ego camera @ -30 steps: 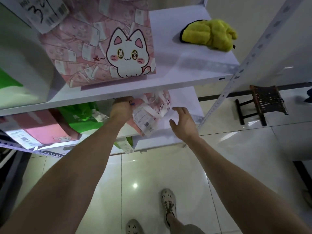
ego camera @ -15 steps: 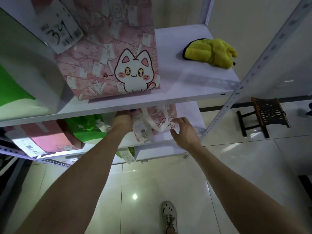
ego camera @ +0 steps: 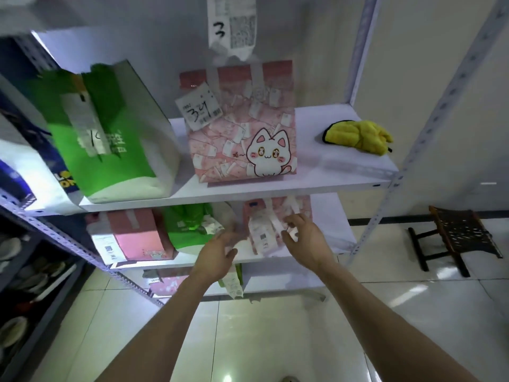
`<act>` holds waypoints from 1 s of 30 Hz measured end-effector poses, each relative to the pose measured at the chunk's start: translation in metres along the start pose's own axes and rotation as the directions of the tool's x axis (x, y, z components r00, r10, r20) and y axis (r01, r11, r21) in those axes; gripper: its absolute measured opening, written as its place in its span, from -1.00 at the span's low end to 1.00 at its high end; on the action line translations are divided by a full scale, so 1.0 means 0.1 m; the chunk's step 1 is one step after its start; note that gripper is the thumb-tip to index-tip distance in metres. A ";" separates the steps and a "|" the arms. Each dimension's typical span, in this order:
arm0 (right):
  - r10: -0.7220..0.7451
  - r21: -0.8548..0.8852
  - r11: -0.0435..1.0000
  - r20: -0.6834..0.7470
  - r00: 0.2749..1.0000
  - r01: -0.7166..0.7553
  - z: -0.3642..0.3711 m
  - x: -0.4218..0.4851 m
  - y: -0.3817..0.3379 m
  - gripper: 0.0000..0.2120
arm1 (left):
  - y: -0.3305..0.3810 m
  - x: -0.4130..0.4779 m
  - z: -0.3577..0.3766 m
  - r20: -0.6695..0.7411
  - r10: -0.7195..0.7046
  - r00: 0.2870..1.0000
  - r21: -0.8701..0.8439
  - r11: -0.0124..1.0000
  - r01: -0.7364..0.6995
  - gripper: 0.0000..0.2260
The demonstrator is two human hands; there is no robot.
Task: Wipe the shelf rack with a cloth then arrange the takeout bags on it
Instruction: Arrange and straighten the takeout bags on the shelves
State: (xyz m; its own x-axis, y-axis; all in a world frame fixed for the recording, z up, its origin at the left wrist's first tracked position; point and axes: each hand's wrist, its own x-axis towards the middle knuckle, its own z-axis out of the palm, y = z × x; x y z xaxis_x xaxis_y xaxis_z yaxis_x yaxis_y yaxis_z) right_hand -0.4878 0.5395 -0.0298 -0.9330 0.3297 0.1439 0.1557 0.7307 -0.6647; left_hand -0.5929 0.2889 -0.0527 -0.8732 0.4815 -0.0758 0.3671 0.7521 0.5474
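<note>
The white shelf rack holds several takeout bags. On its upper board stand a green-and-white bag and a pink cat bag, with the yellow cloth lying at the right end. The board below carries a pink bag, a green bag and a second pink cat bag. My right hand pinches the white handle and receipt at the front of this second cat bag. Just left of that bag, my left hand is blurred, with fingers stretched toward it and holding nothing.
A dark wooden stool stands on the tiled floor to the right of the rack. A dark rack with dishes sits low at left. More bags sit on the lowest board. A long receipt hangs from above.
The view has pulled back and tilted up, so more of the rack shows. My left hand has come off the lower cat bag's top and drawn back. My right hand stays at its front.
</note>
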 end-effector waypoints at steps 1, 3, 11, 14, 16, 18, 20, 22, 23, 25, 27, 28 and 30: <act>-0.030 0.006 1.000 -0.043 0.999 0.030 -0.05 0.03 -0.11 -0.74 | 0.03 -0.04 -0.12 -0.052 0.042 0.998 -0.018 0.999 -0.043 -0.65; -0.083 0.004 0.996 -0.157 0.984 0.085 -0.19 0.10 -0.34 -0.82 | 0.11 -0.08 -0.37 -0.192 0.143 0.971 -0.021 0.988 -0.150 -0.75; -0.040 0.121 0.985 -0.531 0.847 0.122 -0.76 0.70 -0.96 -0.69 | 0.53 0.23 -1.21 -0.627 0.117 0.770 -0.107 0.966 -0.235 -0.62; 0.081 0.210 0.978 -0.416 0.906 0.009 -0.80 0.94 -0.92 -0.25 | 0.53 0.46 -1.33 -0.549 -0.053 0.834 -0.255 0.961 -0.106 -0.30; 0.137 0.300 0.953 -0.279 0.950 -0.049 -0.80 1.05 -0.90 0.02 | 0.57 0.56 -1.37 -0.448 -0.112 0.887 -0.346 0.937 -0.056 -0.13; 0.144 0.361 0.930 -0.184 0.972 -0.070 -0.78 1.10 -0.92 0.04 | 0.62 0.61 -1.35 -0.357 -0.077 0.931 -0.415 0.906 -0.085 -0.13; 0.118 0.340 0.938 -0.146 0.982 -0.063 -0.76 1.11 -0.93 -0.15 | 0.63 0.64 -1.29 -0.298 -0.031 0.954 -0.475 0.872 -0.120 -0.15; 0.132 0.334 0.940 -0.161 0.978 -0.072 -0.75 1.08 -0.89 -0.34 | 0.59 0.69 -1.21 -0.312 -0.018 0.950 -0.478 0.867 -0.141 -0.14; 0.153 0.351 0.933 -0.178 0.972 -0.082 -0.76 1.07 -0.85 -0.41 | 0.58 0.71 -1.16 -0.318 -0.010 0.948 -0.467 0.872 -0.148 -0.13; 0.192 0.373 0.923 -0.229 0.954 -0.096 -0.80 1.01 -0.73 -0.48 | 0.65 0.72 -1.07 -0.314 0.012 0.949 -0.430 0.890 -0.153 -0.09; 0.208 0.376 0.922 -0.272 0.940 -0.095 -0.84 0.95 -0.60 -0.48 | 0.77 0.74 -0.97 -0.319 0.036 0.947 -0.378 0.911 -0.162 -0.07; 0.206 0.369 0.925 -0.275 0.939 -0.095 -0.86 0.93 -0.54 -0.46 | 0.82 0.75 -0.94 -0.323 0.040 0.946 -0.364 0.917 -0.163 -0.08; 0.195 0.351 0.931 -0.255 0.947 -0.097 -0.90 0.91 -0.47 -0.44 | 0.86 0.79 -0.88 -0.344 0.034 0.938 -0.346 0.924 -0.160 -0.10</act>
State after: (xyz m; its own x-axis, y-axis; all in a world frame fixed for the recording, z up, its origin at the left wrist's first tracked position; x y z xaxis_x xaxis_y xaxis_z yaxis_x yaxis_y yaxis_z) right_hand -0.5507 0.5887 0.0802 -0.7705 0.6072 0.1941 0.1213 0.4385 -0.8905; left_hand -0.6585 0.3521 0.0624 -0.9173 0.3222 0.2342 0.3683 0.4623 0.8066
